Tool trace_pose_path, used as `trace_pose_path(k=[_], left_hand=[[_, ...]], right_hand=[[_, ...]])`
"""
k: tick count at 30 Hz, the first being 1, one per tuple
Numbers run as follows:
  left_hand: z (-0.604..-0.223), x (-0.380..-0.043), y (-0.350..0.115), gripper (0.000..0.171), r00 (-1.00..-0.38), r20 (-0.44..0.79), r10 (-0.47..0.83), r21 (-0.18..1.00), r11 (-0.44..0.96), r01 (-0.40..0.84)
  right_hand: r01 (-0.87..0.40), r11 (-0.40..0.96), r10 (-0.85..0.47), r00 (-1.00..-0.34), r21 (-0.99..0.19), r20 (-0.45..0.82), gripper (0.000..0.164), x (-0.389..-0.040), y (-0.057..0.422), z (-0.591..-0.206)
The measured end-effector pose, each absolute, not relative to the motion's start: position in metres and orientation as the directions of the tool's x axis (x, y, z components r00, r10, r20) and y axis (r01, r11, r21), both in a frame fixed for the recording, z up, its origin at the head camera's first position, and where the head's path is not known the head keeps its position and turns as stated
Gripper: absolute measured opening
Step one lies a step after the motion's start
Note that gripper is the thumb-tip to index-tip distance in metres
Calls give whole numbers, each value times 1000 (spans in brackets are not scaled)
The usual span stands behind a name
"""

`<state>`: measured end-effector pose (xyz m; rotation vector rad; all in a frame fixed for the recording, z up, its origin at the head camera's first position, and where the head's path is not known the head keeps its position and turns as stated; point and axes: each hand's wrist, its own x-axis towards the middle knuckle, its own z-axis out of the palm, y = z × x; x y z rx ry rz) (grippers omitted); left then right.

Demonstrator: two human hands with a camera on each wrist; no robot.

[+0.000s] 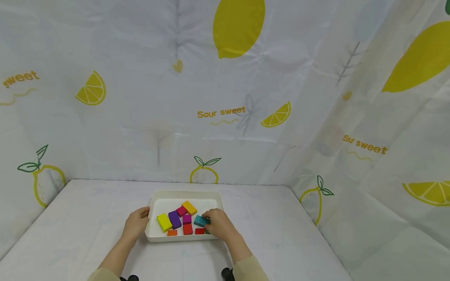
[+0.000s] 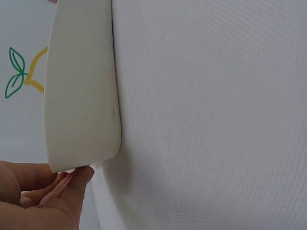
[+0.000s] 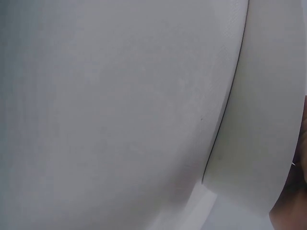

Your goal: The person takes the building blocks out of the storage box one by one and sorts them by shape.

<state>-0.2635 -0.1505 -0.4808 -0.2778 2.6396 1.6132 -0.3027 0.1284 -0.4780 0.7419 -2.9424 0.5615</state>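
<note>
A shallow white tray (image 1: 186,238) holds several coloured blocks. My left hand (image 1: 136,223) is at the tray's left wall; in the left wrist view, the fingers (image 2: 82,181) grip that side at the rim. Over the tray's right part, my right hand (image 1: 218,224) pinches a teal block (image 1: 201,221) at its right end. Nearest to that block lie a magenta block (image 1: 187,219), a red block (image 1: 188,229) and a smaller red block (image 1: 199,231). A green piece is mostly hidden under the right hand. Only a sliver of that hand shows in the right wrist view.
Farther left in the tray are a yellow block (image 1: 164,222), a purple block (image 1: 174,219), a crimson block (image 1: 181,211), an amber block (image 1: 189,207) and an orange block (image 1: 172,233). White cloth covers the table (image 1: 288,234); a lemon-print curtain (image 1: 140,117) hangs behind.
</note>
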Motion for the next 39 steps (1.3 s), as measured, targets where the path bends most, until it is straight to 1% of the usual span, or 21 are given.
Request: trace_pose_path(k=[7,17,20,27,34,37,39], left_hand=[[-482,-263,-151,51,-982,-137,-132,881,437,-182],[-480,-264,-150,50,-983,-122,-137,880,442,-171],[-481,-264,-150,50,-983,-125,-137,879,444,-174],[-484,-265,-153,50,-981,-134,-141,874,449,-184],[-485,-265,-155,50,-980,-141,-139,877,441,-189],[-484,-266,-155,50,-981,-140,-136,876,445,-187],[-483,-266,-155,50,-982,-136,-133,874,450,-183]], right_hand=[[-456,823,-443,-889,-339,119,30,-306,126,-481],[-466,818,-462,-882,-337,97,31,-307,126,-477],[-454,815,-452,-887,-359,95,32,-305,127,-475],[-421,804,-395,-906,-420,151,32,-304,136,-461],[-393,800,-326,-919,-453,223,33,-299,163,-440],[-404,792,-327,-914,-458,240,32,-292,175,-433],[-406,786,-339,-914,-466,224,32,-285,181,-430]])
